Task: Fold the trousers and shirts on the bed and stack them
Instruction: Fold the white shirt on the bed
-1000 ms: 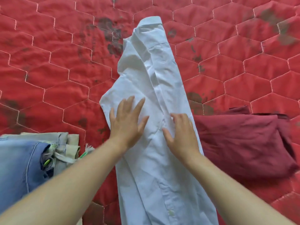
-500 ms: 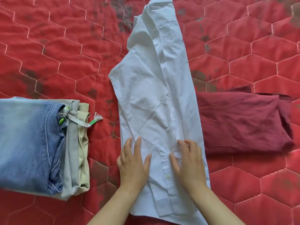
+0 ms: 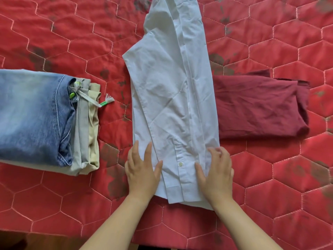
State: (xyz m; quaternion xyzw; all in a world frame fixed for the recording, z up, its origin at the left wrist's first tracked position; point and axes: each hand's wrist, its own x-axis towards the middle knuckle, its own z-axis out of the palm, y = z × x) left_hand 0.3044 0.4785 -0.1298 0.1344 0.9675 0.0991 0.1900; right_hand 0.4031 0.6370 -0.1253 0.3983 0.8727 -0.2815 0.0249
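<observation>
Both hands lie flat at the lower centre of the frame, on the near end of the white shirt. The left hand has straight fingers and rests half on the left edge of the shirt and half on the bed. The right hand presses the right edge; its fingertips are a little blurred, but it seems released and grasps nothing. The shirt is already folded into a long narrow strip that runs from the top centre down to the hands, with a buttoned cuff lying between them. At the left stands a stack of folded trousers, with the jeans on top, near the shirt but apart from it. At the right a dark red garment lies just beside the shirt, and the shirt edge seems to cover its border. I judge that the step is to smooth the strip and then fold it across. To do this well, the palms should push the wrinkles outward, the cuff should remain inside, and both near corners should be lifted together so that the edges meet evenly.
</observation>
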